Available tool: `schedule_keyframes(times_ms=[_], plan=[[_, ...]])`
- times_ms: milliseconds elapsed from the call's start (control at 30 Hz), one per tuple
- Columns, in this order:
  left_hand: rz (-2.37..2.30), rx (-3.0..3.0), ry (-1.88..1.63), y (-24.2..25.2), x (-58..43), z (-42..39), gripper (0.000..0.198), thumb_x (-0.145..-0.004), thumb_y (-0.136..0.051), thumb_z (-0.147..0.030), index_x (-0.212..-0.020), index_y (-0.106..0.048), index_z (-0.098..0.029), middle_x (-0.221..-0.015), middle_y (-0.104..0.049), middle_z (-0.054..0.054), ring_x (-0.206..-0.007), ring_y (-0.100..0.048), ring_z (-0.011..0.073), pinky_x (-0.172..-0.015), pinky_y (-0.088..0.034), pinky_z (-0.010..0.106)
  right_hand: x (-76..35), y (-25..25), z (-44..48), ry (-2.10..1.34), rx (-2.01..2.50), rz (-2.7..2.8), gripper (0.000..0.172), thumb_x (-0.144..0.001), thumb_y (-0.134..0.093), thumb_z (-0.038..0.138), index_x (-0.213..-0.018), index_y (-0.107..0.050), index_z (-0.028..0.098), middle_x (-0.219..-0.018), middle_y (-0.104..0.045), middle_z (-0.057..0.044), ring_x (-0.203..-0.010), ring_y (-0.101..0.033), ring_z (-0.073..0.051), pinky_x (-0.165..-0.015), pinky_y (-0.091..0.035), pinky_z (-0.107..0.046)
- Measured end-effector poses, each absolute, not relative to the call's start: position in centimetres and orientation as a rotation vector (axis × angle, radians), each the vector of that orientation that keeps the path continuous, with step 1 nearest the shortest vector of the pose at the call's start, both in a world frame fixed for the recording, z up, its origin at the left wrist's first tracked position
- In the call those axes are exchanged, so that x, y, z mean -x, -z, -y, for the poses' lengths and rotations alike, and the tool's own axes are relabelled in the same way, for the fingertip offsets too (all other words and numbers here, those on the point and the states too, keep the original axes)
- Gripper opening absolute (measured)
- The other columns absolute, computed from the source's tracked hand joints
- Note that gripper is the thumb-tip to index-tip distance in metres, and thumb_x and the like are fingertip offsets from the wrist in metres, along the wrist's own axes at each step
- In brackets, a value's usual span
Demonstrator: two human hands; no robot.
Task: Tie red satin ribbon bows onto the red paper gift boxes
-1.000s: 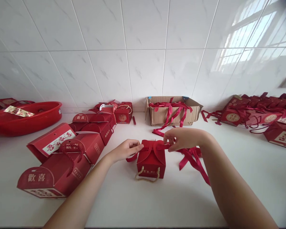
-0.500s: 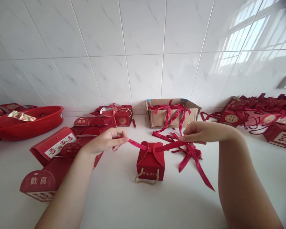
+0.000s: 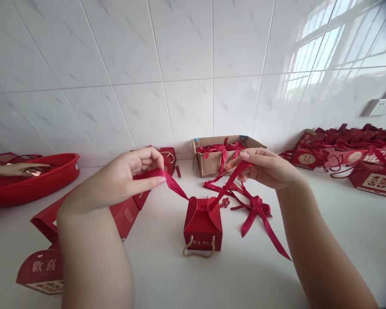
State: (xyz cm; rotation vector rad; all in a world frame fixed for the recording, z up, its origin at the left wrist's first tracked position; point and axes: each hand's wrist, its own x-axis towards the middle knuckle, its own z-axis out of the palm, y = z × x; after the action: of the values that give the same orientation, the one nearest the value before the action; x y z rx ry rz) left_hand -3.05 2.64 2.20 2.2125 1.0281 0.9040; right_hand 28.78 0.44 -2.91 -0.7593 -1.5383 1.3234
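A small red gift box (image 3: 202,223) stands upright on the white table, a rope handle (image 3: 199,254) hanging down its front. Red ribbon (image 3: 176,186) runs through the curved flaps on its lid, with one end rising to each side. My left hand (image 3: 138,171), up and left of the box, pinches one ribbon end between thumb and fingers. The other end is gripped by my right hand (image 3: 260,167), raised at the upper right of the box. Behind the lid's right flap shows a small red flower-shaped piece (image 3: 225,202). A loose ribbon bow (image 3: 257,208) lies to the right.
At the back, a cardboard box (image 3: 209,165) holds red ribbons, some trailing out. Folded red boxes (image 3: 40,270) lie on the left, partly behind my left arm. Another person's hand (image 3: 22,169) reaches into a red basin (image 3: 72,171). Finished-looking red boxes (image 3: 309,156) crowd the right.
Both hands have risen, lifting the ribbon ends more steeply from the lid. My left forearm has swung inward. Another person's hand has appeared over the basin. The view has shifted slightly.
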Motion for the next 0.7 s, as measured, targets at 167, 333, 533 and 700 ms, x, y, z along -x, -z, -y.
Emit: schedule_keyframes(times_ms=[167, 333, 533, 700], plan=[[-1.286, -2.292, -1.036, -0.9, 3.9, -2.4, 0.013, -0.072, -0.068, -0.031, -0.081, -0.065, -0.022, -0.084, -0.068, 0.003, -0.078, -0.063, 0.0185, -0.059, -0.048, 0.019, -27.4, 3.3, -0.9, -1.392, 0.691, 1.374, 0.025, -0.082, -0.06, 0.039, -0.074, -0.063, 0.016, -0.077, -0.066, -0.002, -0.053, -0.054, -0.008, -0.056, -0.049, -0.024], [-1.412, -2.365, -1.085, -1.4, 4.7, -1.8, 0.018, -0.073, -0.067, -0.033, -0.088, -0.064, -0.023, -0.089, -0.069, 0.002, -0.08, -0.064, 0.0186, -0.063, -0.05, 0.021, -27.4, 3.1, -0.6, -1.387, 0.707, 1.279, 0.024, -0.075, -0.065, 0.038, -0.067, -0.052, 0.019, -0.064, -0.057, 0.002, -0.05, -0.051, -0.008, -0.053, -0.047, -0.023], [-1.604, -2.181, -1.024, -1.4, 7.0, -1.8, 0.03, -0.066, -0.073, -0.045, -0.082, -0.063, -0.021, -0.077, -0.07, 0.0, -0.059, -0.063, 0.0163, -0.045, -0.046, 0.02, -28.0, 2.8, -0.4, -1.244, 0.829, 1.317, 0.031, -0.073, -0.064, 0.044, -0.064, -0.045, 0.021, -0.064, -0.051, 0.002, -0.048, -0.043, -0.008, -0.051, -0.042, -0.025], [-1.528, -2.143, -1.044, -1.6, 7.7, -2.0, 0.029, -0.064, -0.076, -0.039, -0.085, -0.066, -0.022, -0.081, -0.072, 0.002, -0.073, -0.067, 0.0195, -0.053, -0.051, 0.02, -28.3, 2.7, -0.5, -1.239, 0.848, 1.271, 0.03, -0.076, -0.063, 0.04, -0.065, -0.044, 0.021, -0.064, -0.048, 0.003, -0.049, -0.041, -0.008, -0.053, -0.041, -0.026]])
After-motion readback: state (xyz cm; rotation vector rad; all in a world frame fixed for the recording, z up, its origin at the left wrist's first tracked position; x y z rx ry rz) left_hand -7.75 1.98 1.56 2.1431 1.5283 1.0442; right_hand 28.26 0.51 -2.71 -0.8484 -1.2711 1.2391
